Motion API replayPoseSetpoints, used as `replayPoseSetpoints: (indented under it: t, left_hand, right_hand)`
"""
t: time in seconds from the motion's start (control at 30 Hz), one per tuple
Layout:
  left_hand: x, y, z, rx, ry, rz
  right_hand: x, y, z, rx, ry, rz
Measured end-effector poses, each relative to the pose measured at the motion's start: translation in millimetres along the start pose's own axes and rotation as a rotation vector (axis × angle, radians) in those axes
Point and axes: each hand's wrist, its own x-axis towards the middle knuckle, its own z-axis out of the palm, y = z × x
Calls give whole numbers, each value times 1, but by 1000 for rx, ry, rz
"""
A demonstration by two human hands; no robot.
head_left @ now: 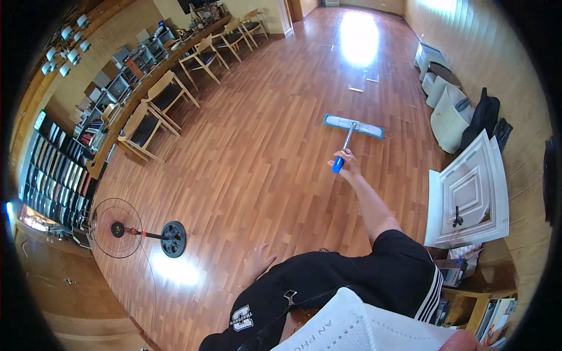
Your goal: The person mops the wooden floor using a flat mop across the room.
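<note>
- Fingers of right hand (349, 164) clamped around blue grip of mop (353, 126), arm stretched forward.
- Mop head flat on wooden floor (263, 164), just beyond the fist.
- Left hand (257, 260) empty, fingers spread, near hip.

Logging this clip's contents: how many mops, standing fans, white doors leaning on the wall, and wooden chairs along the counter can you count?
Mop: 1, held in the right hand
Standing fan: 1
White door: 1
Wooden chairs: 5 visible
Total: 8
</note>
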Motion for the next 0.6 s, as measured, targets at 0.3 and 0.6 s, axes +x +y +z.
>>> replayPoseSetpoints:
  t: [0.3,0.6]
  left_hand:
    - [-22,-192,56,-888,-58,-385]
    - [73,-215,-42,-372,-443,62]
  right_hand:
    - [33,49,15,-557,58,-271]
    - [-100,89,98,-878,150,-295]
